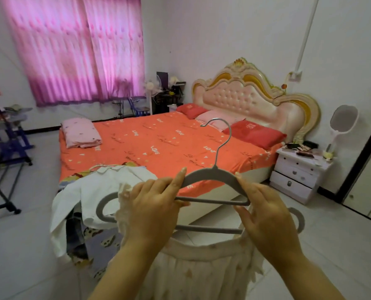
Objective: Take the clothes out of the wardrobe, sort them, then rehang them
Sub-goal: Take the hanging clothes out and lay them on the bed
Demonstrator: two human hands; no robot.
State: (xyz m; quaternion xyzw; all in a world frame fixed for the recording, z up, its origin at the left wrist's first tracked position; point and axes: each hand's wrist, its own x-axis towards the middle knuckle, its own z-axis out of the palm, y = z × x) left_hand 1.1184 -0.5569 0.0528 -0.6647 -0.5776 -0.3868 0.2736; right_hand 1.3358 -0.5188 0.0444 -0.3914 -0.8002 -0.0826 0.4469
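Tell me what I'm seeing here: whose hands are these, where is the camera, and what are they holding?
There is no machine here. A person wears a single camera on the head, looking forward and down, so you see their own arms. The left hand and right hand each grip the upper hanger, a bare grey one, with curled fingers. Just below it, a lower hanger carries a cream dress. Behind the hands, a white shirt tops a pile of clothes on the corner of the bed, which has an orange sheet.
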